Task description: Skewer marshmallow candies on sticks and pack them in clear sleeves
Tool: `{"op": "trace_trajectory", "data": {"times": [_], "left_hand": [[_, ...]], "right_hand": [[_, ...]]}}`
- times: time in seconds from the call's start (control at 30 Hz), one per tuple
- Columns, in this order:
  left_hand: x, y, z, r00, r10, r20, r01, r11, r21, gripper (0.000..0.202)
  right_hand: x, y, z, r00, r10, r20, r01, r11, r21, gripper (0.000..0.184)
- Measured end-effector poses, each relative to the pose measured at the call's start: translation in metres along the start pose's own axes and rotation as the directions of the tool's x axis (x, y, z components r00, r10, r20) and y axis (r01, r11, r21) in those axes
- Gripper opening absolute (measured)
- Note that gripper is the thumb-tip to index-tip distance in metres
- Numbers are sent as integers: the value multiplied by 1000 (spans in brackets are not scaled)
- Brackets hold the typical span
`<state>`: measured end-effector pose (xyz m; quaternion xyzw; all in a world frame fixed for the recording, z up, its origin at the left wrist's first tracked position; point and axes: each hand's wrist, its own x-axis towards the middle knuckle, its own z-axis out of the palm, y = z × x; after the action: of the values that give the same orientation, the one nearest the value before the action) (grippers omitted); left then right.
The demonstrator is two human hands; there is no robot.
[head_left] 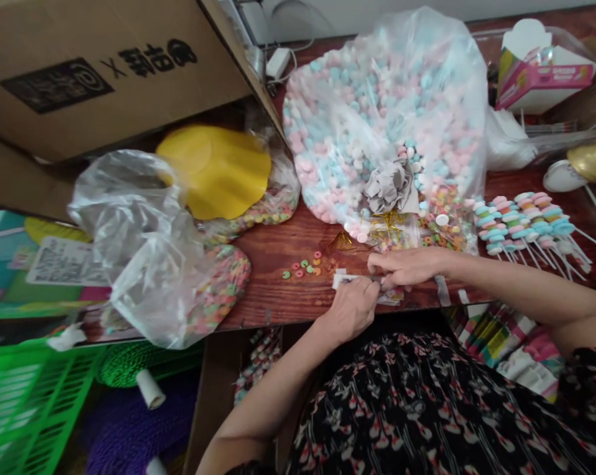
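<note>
- Table (272,297): dark wood, crowded, with a cardboard carton (104,66) jutting over the left end.
- Big clear bag of pink and blue candy (377,112): slumped just behind the hands, leaving little room to work.
- Clear bag of candy rings (223,297): at left, beside a yellow disc (213,171).
- Candy sticks (525,227): lined up at right, near the right hand (406,267).
- Left hand (350,309): close to the right, pinching a small white strip (344,282) at the table edge, low and steady; the exact grip is hidden by the fingers.
- Loose candy rings (302,265): just left of the hands, not in the way.
</note>
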<state>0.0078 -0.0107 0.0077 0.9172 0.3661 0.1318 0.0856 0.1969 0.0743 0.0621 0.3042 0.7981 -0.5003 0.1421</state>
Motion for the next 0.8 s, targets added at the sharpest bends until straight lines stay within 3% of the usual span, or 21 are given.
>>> {"op": "trace_trajectory", "data": {"times": [0.13, 0.23, 0.3, 0.37, 0.4, 0.43, 0.5, 0.63, 0.8], "left_hand": [[-11, -7, -7, 975, -211, 76, 221, 960, -170, 23], [-27, -22, -16, 930, -367, -8, 319, 819, -477, 25], [-40, -30, -20, 827, -561, -29, 381, 597, -706, 22], [-50, -33, -20, 654, -754, 57, 366, 249, -897, 20], [-53, -33, -20, 571, -812, 121, 303, 71, -950, 21], [-55, -32, -19, 505, -845, 174, 217, -71, -974, 21], [-55, -30, -18, 426, -881, 207, 46, -207, -977, 23], [-51, -35, -25, 351, -922, 160, -132, -218, -967, 23], [-56, -53, -36, 342, -925, 162, -157, -226, -961, 22]], "right_hand": [[17, -8, -1, 995, -58, -76, 51, 995, -91, 31], [27, -16, -17, 962, -157, -225, 144, 987, -72, 23], [36, -19, -31, 862, -212, -460, 157, 975, -154, 16], [49, -22, -42, 728, -273, -629, 88, 947, -309, 16], [58, -23, -45, 702, -309, -642, 48, 920, -389, 18], [68, -26, -46, 716, -335, -612, 19, 886, -463, 20], [90, -32, -44, 800, -357, -482, 5, 807, -590, 22], [131, -43, -34, 897, -321, -304, -21, 655, -755, 24], [145, -42, -37, 918, -293, -268, -21, 638, -770, 24]]}}
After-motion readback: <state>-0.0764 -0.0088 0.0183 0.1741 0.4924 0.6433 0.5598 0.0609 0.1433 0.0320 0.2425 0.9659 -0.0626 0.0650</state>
